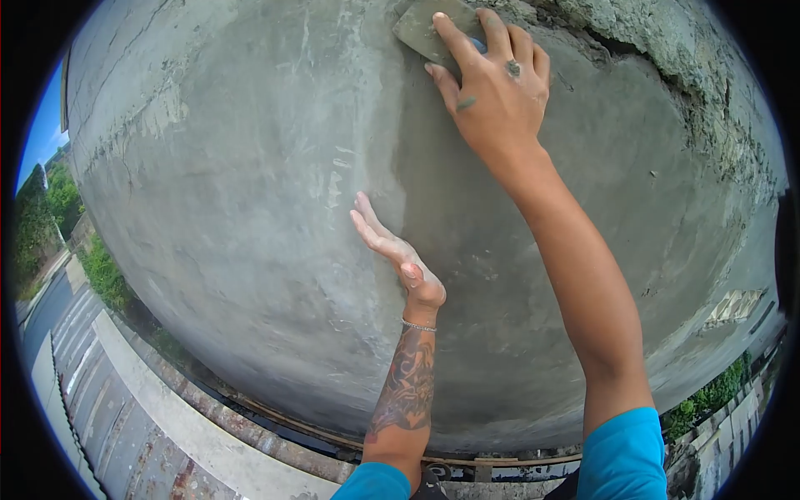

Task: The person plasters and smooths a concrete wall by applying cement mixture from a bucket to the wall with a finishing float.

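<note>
My right hand [504, 92] is high on the grey cement wall [275, 250], its fingers gripping a flat plastering trowel [425, 32] smeared with cement. A bit of blue shows on the trowel under the fingers. Grey cement marks dot the back of this hand. Lower and to the left, my left hand [400, 250] is open with its fingers stretched out and nothing in it. Pale dust coats its fingers. It is close to the wall; whether it touches cannot be told. Darker, smoother plaster [475, 208] lies right of a lighter band.
Rough, broken cement with a deep crack [621, 42] runs along the upper right. Below the wall are a ledge [208, 442] and corrugated metal roofing [117, 433]. Greenery [100, 271] and a road [54, 304] lie far left. A patch of bushes [708, 400] shows lower right.
</note>
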### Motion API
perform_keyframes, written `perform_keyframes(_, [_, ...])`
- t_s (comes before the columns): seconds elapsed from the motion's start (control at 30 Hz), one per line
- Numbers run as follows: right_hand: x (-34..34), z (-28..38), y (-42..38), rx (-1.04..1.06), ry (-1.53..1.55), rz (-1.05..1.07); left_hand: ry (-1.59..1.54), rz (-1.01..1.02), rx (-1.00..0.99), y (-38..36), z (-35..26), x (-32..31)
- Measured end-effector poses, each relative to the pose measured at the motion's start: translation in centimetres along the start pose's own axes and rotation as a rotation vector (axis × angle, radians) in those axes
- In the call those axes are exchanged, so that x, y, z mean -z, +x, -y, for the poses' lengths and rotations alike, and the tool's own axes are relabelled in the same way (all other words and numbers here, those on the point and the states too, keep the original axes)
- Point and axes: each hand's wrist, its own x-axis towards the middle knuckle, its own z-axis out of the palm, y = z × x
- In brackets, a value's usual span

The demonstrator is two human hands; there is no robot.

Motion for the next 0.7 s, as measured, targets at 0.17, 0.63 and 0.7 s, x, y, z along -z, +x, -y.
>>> perform_keyframes(0.17, [5.4, 1.5, -10.7, 0.124, 0.035, 0.284, -0.006, 0.011, -0.032, 0.4, -0.1, -0.2])
perform_keyframes(0.63, [4.6, 2.8, -12.3, 0.38, 0.251, 0.381, -0.01, -0.049, -0.046, -0.3, -0.1, -0.9])
perform_keyframes(0.7, [5.1, 0.1, -9.6, 0.266, 0.18, 0.323, 0.021, -0.057, -0.064, -0.2, 0.1, -0.6])
